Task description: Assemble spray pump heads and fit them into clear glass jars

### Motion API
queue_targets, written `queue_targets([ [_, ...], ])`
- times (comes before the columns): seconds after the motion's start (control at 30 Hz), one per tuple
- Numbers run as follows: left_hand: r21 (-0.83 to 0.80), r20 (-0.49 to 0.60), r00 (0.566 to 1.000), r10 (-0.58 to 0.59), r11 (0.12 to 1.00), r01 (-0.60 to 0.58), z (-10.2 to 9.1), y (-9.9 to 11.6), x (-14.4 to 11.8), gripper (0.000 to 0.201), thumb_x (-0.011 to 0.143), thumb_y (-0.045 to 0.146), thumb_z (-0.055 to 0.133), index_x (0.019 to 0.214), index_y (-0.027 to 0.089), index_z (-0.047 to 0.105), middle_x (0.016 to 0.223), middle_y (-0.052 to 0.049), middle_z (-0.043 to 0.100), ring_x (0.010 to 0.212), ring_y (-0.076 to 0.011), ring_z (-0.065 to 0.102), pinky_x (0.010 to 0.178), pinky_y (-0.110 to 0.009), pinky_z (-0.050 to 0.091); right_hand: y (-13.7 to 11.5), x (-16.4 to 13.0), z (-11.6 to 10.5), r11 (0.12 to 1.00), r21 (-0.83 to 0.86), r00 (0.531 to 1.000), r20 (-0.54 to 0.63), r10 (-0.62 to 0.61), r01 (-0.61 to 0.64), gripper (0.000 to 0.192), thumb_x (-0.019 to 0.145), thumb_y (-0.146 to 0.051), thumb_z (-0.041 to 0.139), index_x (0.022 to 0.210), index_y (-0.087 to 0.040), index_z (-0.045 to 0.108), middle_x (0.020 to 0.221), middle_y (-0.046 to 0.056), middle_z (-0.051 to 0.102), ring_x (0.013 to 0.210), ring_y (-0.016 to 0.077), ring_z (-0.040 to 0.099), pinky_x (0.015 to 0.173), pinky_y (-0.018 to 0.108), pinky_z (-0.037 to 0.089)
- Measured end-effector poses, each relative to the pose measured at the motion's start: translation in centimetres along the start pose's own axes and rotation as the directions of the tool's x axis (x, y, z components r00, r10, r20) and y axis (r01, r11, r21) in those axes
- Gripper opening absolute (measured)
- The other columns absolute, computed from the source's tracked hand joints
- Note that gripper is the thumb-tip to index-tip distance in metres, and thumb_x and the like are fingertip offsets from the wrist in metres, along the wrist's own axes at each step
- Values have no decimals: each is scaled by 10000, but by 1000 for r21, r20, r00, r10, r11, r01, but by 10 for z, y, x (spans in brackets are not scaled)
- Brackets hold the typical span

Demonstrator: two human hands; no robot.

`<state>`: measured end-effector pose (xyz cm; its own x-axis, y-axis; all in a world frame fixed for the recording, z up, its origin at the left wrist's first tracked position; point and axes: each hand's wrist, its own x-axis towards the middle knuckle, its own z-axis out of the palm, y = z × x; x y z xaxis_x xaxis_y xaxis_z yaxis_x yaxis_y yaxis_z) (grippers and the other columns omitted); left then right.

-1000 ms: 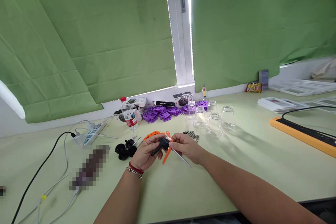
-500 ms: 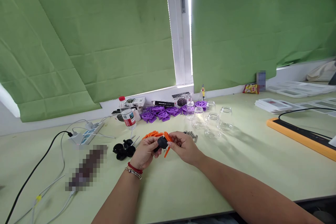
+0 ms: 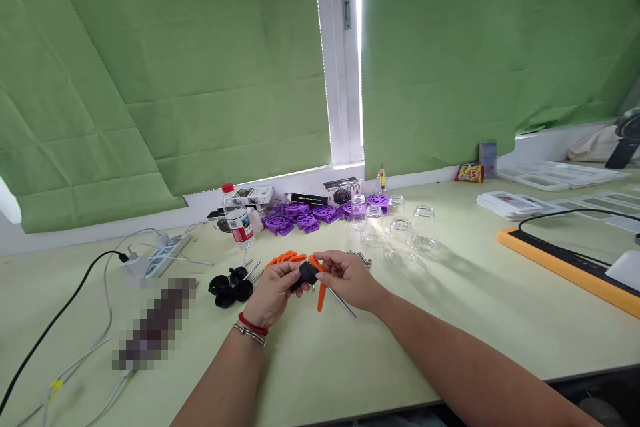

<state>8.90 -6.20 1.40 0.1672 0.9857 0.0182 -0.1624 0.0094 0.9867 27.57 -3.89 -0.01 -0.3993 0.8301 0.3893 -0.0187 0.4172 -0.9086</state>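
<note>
My left hand (image 3: 277, 289) is closed around a black round plastic part (image 3: 309, 273), pinching it between thumb and fingers. An orange plastic piece with a long flat arm (image 3: 321, 298) sits against that part, and the fingers of my right hand (image 3: 350, 278) grip it. Below my right fingers a thin metal rod (image 3: 344, 305) slants down to the right; where it joins the black part is hidden. Just beyond my left hand lie more orange pieces (image 3: 285, 257). To its left are several black knob-like parts with metal rods (image 3: 230, 288). Behind my right hand rest small springs (image 3: 364, 259).
Clear glass jars (image 3: 401, 247) stand right of centre, behind my right hand. Purple plastic parts (image 3: 303, 217) lie along the back beside a red-capped bottle (image 3: 240, 221). A power strip (image 3: 167, 257) with cables is at left, an orange-and-black long device (image 3: 565, 267) at right.
The orange piece has turned so its arm points down, and the metal rod now shows below my right hand. Both hands stay close together; the whole view has shifted slightly.
</note>
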Motion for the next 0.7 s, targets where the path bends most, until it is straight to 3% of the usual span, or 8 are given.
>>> queue_targets([
  [0.17, -26, -36, 999, 7, 1000, -8, -4, -5, 2, 278, 701, 385, 705, 683, 123, 612, 550, -6, 594, 445, -71, 512, 457, -194, 352, -1, 0, 2, 989, 73, 981, 150, 120, -132, 328, 696, -299, 684, 990, -195, 580, 770, -5, 560, 666, 115, 523, 642, 267, 456],
  [0.27, -18, -47, 999, 11, 1000, -12, -1, -5, 2, 277, 706, 390, 699, 708, 136, 588, 536, 7, 582, 447, -76, 519, 460, -193, 362, 0, 1, 4, 980, 117, 983, 109, 148, -160, 404, 660, -308, 718, 1016, -199, 561, 719, -22, 541, 624, 114, 524, 563, 250, 449],
  [0.37, 55, -20, 999, 26, 998, -25, 2, -4, 1, 284, 750, 416, 648, 780, 140, 587, 567, -7, 599, 499, -95, 551, 505, -209, 404, 4, 3, 5, 965, 128, 971, 105, 217, -229, 437, 638, -317, 735, 1004, -202, 526, 650, -49, 516, 544, 105, 518, 462, 221, 410],
  [0.47, 118, 3, 998, 57, 991, -57, 4, -2, -1, 344, 799, 482, 552, 832, 141, 583, 626, -28, 610, 548, -121, 578, 528, -237, 435, 7, 3, 7, 960, 114, 964, 95, 246, -256, 354, 653, -345, 719, 882, -195, 495, 666, -34, 567, 521, 105, 544, 445, 218, 415],
  [0.63, 337, -46, 995, 90, 939, -69, 5, -2, -2, 534, 659, 384, 718, 1133, 197, 556, 883, -36, 617, 601, -116, 566, 531, -251, 459, 12, 1, 9, 964, 92, 959, 158, 233, -250, 307, 706, -386, 674, 846, -199, 474, 707, -13, 611, 558, 113, 576, 498, 237, 470],
  [0.7, 411, -44, 997, 67, 911, -43, 5, 0, -2, 470, 662, 364, 708, 1086, 188, 608, 844, -34, 624, 610, -116, 551, 557, -254, 456, 12, 1, 9, 970, 73, 956, 200, 214, -232, 262, 771, -425, 597, 822, -193, 486, 690, -8, 608, 559, 118, 588, 515, 246, 486],
])
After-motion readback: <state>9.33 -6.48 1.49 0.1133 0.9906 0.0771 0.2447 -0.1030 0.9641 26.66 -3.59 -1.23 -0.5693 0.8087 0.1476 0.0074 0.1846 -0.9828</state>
